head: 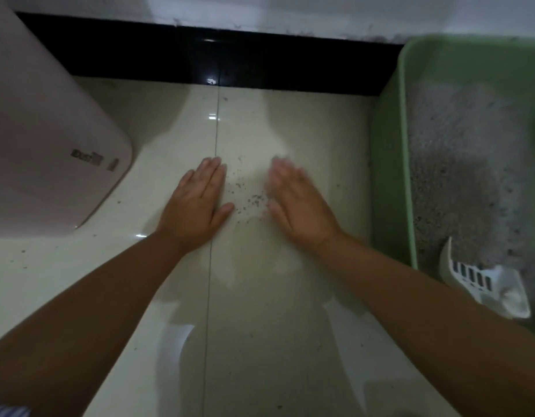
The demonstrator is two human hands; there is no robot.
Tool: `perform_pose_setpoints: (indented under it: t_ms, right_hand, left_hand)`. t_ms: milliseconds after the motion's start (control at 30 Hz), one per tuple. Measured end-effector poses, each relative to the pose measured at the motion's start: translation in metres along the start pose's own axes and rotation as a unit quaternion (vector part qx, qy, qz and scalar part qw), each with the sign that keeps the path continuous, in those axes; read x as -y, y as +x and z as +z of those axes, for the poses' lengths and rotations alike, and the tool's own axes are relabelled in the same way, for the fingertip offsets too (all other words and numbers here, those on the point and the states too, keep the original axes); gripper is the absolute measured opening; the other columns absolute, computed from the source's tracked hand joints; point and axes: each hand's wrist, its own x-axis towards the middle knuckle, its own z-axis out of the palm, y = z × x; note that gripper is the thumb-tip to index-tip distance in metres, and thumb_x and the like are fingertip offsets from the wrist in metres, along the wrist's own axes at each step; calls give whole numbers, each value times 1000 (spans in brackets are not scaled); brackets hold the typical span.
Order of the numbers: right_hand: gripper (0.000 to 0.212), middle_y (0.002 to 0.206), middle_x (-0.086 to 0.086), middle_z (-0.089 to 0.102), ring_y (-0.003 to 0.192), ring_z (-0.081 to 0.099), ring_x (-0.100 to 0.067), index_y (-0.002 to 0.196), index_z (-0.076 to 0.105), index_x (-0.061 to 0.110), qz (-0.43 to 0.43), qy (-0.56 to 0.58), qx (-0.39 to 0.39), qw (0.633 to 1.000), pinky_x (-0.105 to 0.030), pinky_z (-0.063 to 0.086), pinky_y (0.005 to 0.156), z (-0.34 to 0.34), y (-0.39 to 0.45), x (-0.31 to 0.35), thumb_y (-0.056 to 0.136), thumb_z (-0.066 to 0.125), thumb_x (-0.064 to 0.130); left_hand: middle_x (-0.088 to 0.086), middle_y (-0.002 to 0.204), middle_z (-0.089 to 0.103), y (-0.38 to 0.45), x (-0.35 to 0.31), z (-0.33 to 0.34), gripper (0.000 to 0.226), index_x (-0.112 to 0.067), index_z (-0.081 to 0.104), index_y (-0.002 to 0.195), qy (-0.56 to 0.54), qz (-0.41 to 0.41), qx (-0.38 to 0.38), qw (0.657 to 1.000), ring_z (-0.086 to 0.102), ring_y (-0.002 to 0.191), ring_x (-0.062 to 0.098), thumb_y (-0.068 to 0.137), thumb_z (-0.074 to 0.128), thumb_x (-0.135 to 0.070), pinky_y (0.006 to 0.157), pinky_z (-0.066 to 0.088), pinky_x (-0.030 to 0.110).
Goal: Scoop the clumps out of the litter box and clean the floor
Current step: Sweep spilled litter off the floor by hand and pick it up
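A green litter box (389, 164) stands on the right, filled with grey litter (458, 164). A white slotted scoop (486, 281) lies in its near corner. On the cream tiled floor (260, 326) between my hands lies a small scatter of dark litter grains (248, 194). My left hand (197, 203) lies flat on the tile, fingers straight, just left of the grains. My right hand (296, 203) lies flat on the other side, fingers straight and blurred. Neither hand holds anything.
A pink bin (43, 139) with a dark label stands at the left. A black skirting strip (200, 55) runs along the white wall at the back. Stray grains dot the tile near the bin and by the litter box.
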Motion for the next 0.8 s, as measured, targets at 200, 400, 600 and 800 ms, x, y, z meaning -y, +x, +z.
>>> perform_pose_setpoints:
  t_ms: [200, 400, 600, 800]
  right_hand:
    - [60, 158, -9, -2, 146, 0, -22, 148, 6, 6, 367, 105, -136, 914, -31, 2, 118, -11, 10, -33, 99, 27, 33]
    - [62, 158, -12, 1, 146, -1, -22, 147, 6, 3, 354, 42, -108, 928, -31, 0, 118, 1, 16, -32, 98, 22, 38]
    - [68, 157, -11, 7, 146, 5, -18, 146, 11, 3, 133, 113, -45, 984, -16, -5, 111, 8, 0, 6, 85, 14, 34]
    - [55, 157, -12, 10, 146, 5, -22, 147, 13, 4, 311, 134, -199, 920, -31, 2, 118, -21, 49, -32, 100, 25, 29]
  left_hand:
    - [18, 153, 23, 11, -10, 0, 85, 0, 24, 145, -8, -19, 7, 1000, 18, 144, 28, 80, 13, -54, 114, 8, 33]
    - [18, 153, 21, 23, -17, 1, 88, 0, 23, 145, -5, -6, 16, 1000, 17, 144, 28, 78, 9, -55, 115, 7, 33]
    - [21, 148, 32, 21, -27, 1, 75, 4, 30, 141, -123, 23, -25, 992, 25, 141, 28, 84, 14, -42, 113, 10, 27]
    - [21, 149, 29, 21, -15, -2, 75, 4, 25, 143, -82, -35, -59, 994, 21, 141, 27, 86, 13, -44, 112, 7, 29]
